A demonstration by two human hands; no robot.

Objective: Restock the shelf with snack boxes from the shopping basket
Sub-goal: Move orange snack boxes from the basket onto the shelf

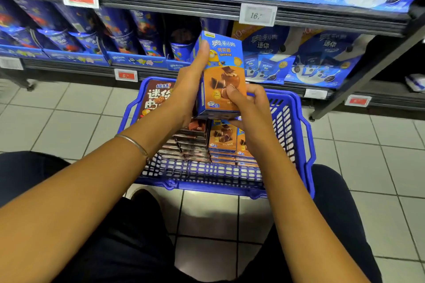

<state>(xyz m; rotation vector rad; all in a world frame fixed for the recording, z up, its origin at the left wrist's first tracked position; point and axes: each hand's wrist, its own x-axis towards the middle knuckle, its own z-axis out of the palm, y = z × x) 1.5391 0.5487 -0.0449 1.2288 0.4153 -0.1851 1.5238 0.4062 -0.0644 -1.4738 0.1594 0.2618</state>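
A blue and orange snack box (220, 64) is held upright above the blue shopping basket (303, 142), in front of the lower shelf. My left hand (190, 85) grips its left side, thumb up along the front edge. My right hand (249, 105) holds its lower right corner from below. In the basket lie stacks of the same orange boxes (224, 139), dark brown boxes (190, 142), and a taller brown box (153, 96) leaning at the back left. The lower shelf (138, 62) shows a dark gap (181, 30) behind the held box.
Blue cookie packs fill the shelves; larger blue bags (322, 57) sit at the right. Price tags (257, 15) hang on the shelf rails. A dark shelf post (368, 71) slants down at the right. The basket stands on white floor tiles between my knees.
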